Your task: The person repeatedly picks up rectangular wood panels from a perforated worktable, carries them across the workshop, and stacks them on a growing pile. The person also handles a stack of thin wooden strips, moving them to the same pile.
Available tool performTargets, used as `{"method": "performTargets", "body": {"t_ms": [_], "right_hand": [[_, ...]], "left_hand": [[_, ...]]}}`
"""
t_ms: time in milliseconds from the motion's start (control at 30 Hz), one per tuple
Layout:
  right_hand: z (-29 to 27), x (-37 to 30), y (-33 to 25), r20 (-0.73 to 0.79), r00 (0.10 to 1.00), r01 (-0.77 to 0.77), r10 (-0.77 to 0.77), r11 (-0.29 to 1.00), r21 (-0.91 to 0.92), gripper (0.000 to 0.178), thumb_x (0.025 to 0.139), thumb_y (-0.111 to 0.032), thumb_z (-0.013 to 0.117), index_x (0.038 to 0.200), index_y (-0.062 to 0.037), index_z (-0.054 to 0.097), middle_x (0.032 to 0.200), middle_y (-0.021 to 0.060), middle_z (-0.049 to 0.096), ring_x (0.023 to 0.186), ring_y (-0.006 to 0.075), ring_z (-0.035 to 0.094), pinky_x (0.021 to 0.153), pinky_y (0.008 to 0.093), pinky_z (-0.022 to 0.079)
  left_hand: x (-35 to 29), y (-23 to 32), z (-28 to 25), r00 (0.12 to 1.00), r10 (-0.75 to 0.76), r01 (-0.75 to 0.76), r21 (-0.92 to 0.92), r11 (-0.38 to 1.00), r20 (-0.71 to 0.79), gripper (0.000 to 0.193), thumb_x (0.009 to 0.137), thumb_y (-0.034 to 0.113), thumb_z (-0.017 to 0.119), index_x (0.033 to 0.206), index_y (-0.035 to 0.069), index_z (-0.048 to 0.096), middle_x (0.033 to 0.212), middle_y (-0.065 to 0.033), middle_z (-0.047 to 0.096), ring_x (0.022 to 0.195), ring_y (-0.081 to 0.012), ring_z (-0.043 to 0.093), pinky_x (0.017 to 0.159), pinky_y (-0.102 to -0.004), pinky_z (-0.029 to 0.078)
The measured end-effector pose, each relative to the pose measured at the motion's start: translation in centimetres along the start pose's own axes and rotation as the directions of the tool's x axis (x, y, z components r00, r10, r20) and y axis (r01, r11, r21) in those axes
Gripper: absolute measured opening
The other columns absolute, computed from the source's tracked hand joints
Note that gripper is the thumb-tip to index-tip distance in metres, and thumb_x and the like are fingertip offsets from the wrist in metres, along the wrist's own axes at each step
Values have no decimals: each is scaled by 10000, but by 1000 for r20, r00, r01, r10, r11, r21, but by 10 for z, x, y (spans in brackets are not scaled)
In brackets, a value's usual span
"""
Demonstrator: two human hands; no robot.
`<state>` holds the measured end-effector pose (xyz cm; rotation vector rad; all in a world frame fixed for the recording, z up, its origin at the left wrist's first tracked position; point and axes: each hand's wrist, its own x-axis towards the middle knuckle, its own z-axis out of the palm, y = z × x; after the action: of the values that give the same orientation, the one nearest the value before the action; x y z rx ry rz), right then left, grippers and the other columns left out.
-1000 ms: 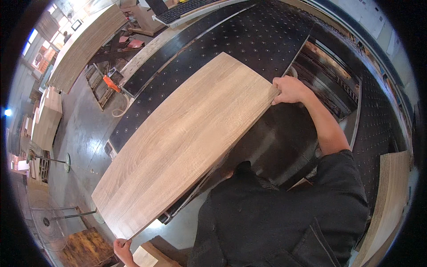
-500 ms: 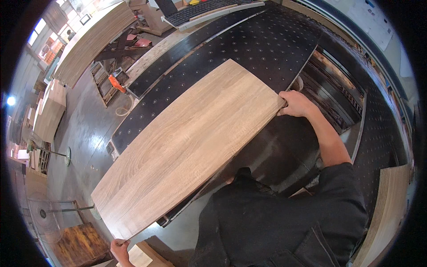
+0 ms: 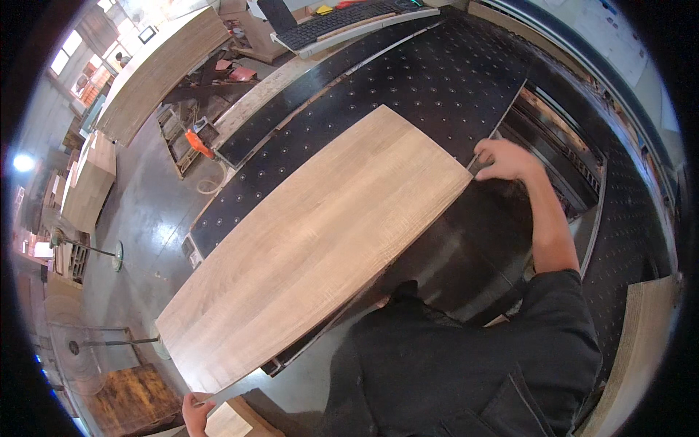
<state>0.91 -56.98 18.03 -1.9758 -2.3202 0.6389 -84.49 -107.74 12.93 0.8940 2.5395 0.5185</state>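
A long wood-grain board (image 3: 313, 247) lies slantwise over the black worktable (image 3: 313, 156), its lower left end reaching out past the table. At that lower left corner my left hand (image 3: 195, 414) is closed on the board's edge, thumb and fingers pinching it; part of this hand is cut off by the dark rim. My right hand (image 3: 507, 160) is at the far right corner, its fingers curved and apart, just off the board's end. Whether a fingertip still touches the corner is hard to see.
Beyond the table are a keyboard (image 3: 349, 25) and an orange-handled air gun (image 3: 198, 143). Stacks of boards stand at the far left (image 3: 164, 73) and lower right (image 3: 641, 335). A stand fan (image 3: 74, 347) is at left. An opening in the table (image 3: 546, 153) shows machine parts.
My right hand has loosened from the board's right end and moved slightly right, fingers spreading. The left hand keeps its hold. The whole view has shifted a little.
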Motion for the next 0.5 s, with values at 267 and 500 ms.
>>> {"method": "performTargets", "body": {"t_ms": [267, 500], "right_hand": [[27, 102, -33, -42, 998, 67, -56, 938, 341, 596, 954, -433, 733, 1313, 29, 618, 1119, 135, 731, 1046, 201, 672, 916, 330, 535], [42, 143, -79, 172, 978, -161, 113, 942, 293, 925, 903, -740, 595, 1381, 51, 613, 1422, 267, 590, 1318, 374, 577, 1077, 437, 463]], "left_hand": [[52, -25, -4, 982, -148, 181, -346, 921, 121, 451, 1037, 495, 599, 1013, 47, 649, 833, 27, 568, 763, -130, 559, 645, -321, 463], [55, -16, 29, 956, -263, 291, -522, 802, 129, 575, 1021, 542, 610, 1100, -21, 698, 963, -28, 626, 891, -153, 571, 780, -335, 490]]}}
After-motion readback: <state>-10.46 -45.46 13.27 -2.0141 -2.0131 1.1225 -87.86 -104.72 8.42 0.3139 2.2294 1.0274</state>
